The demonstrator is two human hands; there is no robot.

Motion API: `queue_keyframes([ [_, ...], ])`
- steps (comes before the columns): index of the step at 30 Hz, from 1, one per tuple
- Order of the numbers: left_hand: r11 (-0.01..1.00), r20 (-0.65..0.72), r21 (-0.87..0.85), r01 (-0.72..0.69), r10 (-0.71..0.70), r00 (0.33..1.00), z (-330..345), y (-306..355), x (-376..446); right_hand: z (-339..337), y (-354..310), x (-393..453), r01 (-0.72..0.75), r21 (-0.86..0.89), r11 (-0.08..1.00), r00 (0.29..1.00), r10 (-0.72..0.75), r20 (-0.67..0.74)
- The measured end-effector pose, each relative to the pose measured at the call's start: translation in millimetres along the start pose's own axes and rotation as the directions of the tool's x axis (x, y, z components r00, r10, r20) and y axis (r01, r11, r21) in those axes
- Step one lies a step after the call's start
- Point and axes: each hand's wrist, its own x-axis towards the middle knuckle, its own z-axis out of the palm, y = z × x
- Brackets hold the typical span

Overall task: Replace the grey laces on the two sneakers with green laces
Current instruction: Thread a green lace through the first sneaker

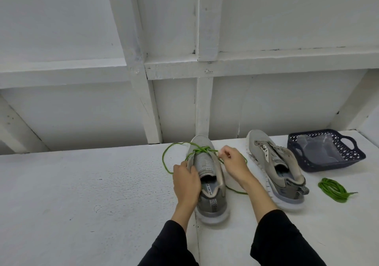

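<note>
Centre of the frame, a grey sneaker (pixel 207 175) stood upright on the white worktop (pixel 82 194), toe pointing toward the top of the frame. The left hand (pixel 186 181) gripped the sneaker's left eyelet edge, fingers curled over the tongue side. The right hand (pixel 233 163) sat just right of the sneaker, its fingers pinching a green lace (pixel 202 150) that crossed the lowest eyelets near the toe and looped out wide to the left and down to the right. To the right lay the second sneaker (pixel 274 169), tilted on its side, no lace in it. Lower right, a coiled green lace (pixel 333 190) lay apart. Upper right of that stood a dark blue basket (pixel 356 157) holding clear plastic (pixel 316 149).
</note>
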Motion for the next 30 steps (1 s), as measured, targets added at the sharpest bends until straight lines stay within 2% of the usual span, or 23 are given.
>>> queue_keyframes([
  [2, 0.999, -0.022, 0.035, -0.015, 0.016, 1.0, -6.7, -3.4, 2.0, -9.6, -11.6, 2.8, -0.019, 0.199, 0.98, 0.998, 0.03, -0.052],
  [3, 0.998, -0.036, 0.062, -0.022, 0.024, 0.999, -9.9, -4.2, 4.0, -14.5, -15.5, 6.0, -0.021, 0.197, 0.98, 0.998, 0.032, -0.051],
  [5, 0.991, -0.06, 0.128, -0.039, 0.047, 0.997, -15.0, -4.9, 10.4, -16.9, -17.8, 10.9, -0.019, -0.003, 1.0, 0.997, 0.019, 0.07],
  [7, 0.981, -0.059, 0.19, -0.047, 0.059, 0.996, -16.9, -4.1, 16.1, -10.3, -7.8, 15.8, 0.016, -0.312, 0.95, 0.979, 0.049, 0.2],
  [8, 0.978, -0.053, 0.207, -0.041, 0.053, 0.997, -17.4, -3.4, 17.1, -3.9, -1.4, 17.8, 0.037, -0.402, 0.915, 0.972, 0.061, 0.229],
  [10, 0.978, -0.052, 0.205, -0.025, 0.037, 0.998, -18.6, -4.9, 17.7, 3.8, 0.0, 15.2, 0.001, -0.389, 0.921, 0.975, 0.086, 0.205],
  [12, 0.978, -0.064, 0.206, -0.005, 0.019, 0.998, -21.3, -7.1, 17.3, 2.3, -11.3, 9.7, -0.045, -0.168, 0.985, 0.982, 0.074, 0.174],
  [13, 0.979, -0.072, 0.205, 0.008, 0.007, 0.997, -22.2, -8.4, 17.3, -2.0, -19.9, 5.4, -0.076, 0.032, 0.997, 0.985, 0.07, 0.158],
  [14, 0.98, -0.079, 0.197, 0.021, -0.006, 0.997, -23.1, -8.8, 16.9, -6.9, -26.6, 3.5, -0.098, 0.283, 0.954, 0.987, 0.058, 0.147],
  [15, 0.982, -0.086, 0.188, 0.031, -0.015, 0.996, -22.4, -10.0, 17.3, -12.4, -32.5, 3.0, -0.119, 0.539, 0.834, 0.989, 0.05, 0.142],
  [16, 0.984, -0.092, 0.176, 0.039, -0.023, 0.995, -21.4, -10.3, 17.5, -18.6, -37.5, 2.3, -0.133, 0.74, 0.66, 0.99, 0.048, 0.134],
  [17, 0.986, -0.1, 0.16, 0.041, -0.025, 0.995, -19.6, -11.5, 18.3, -23.4, -39.8, 2.7, -0.125, 0.837, 0.533, 0.992, 0.068, 0.104],
  [18, 0.99, -0.108, 0.137, 0.039, -0.024, 0.994, -17.4, -13.1, 19.3, -25.9, -40.5, 4.2, -0.117, 0.85, 0.514, 0.991, 0.111, 0.069],
  [19, 0.993, -0.114, 0.114, 0.037, -0.024, 0.993, -14.6, -15.9, 21.1, -27.3, -39.4, 6.8, -0.126, 0.761, 0.636, 0.987, 0.155, 0.033],
  [20, 0.995, -0.116, 0.092, 0.038, -0.027, 0.993, -12.9, -17.7, 22.2, -25.4, -36.0, 8.2, -0.159, 0.561, 0.813, 0.983, 0.182, 0.014],
  [21, 0.997, -0.116, 0.069, 0.038, -0.03, 0.993, -11.2, -19.6, 23.6, -20.6, -29.2, 9.2, -0.185, 0.286, 0.94, 0.982, 0.185, 0.03],
  [22, 0.999, -0.11, 0.036, 0.04, -0.036, 0.993, -9.9, -20.8, 24.8, -13.8, -21.8, 9.4, -0.156, 0.014, 0.988, 0.985, 0.154, 0.083],
  [23, 0.999, -0.106, -0.006, 0.038, -0.039, 0.994, -8.6, -22.0, 26.1, -6.3, -12.0, 9.7, -0.092, -0.179, 0.98, 0.978, 0.123, 0.168],
  [24, 0.998, -0.101, -0.053, 0.039, -0.044, 0.994, -7.4, -22.2, 27.0, -0.1, -5.4, 8.9, -0.031, -0.276, 0.961, 0.968, 0.097, 0.232],
  [25, 0.994, -0.095, -0.098, 0.043, -0.052, 0.994, -6.3, -22.7, 27.9, 3.8, -4.2, 6.3, 0.001, -0.298, 0.954, 0.962, 0.081, 0.262],
  [27, 0.982, -0.076, -0.176, 0.063, -0.077, 0.994, -6.7, -21.1, 28.9, 4.1, -12.6, 4.2, -0.017, -0.136, 0.991, 0.965, 0.052, 0.258],
  [29, 0.968, -0.047, -0.235, 0.087, -0.1, 0.994, -7.9, -21.3, 29.2, -2.1, -28.5, 4.3, -0.097, 0.244, 0.965, 0.981, 0.051, 0.189],
  [30, 0.961, -0.029, -0.257, 0.101, -0.112, 0.993, -8.5, -21.0, 28.5, -7.1, -35.2, 6.3, -0.112, 0.467, 0.877, 0.988, 0.048, 0.147],
])
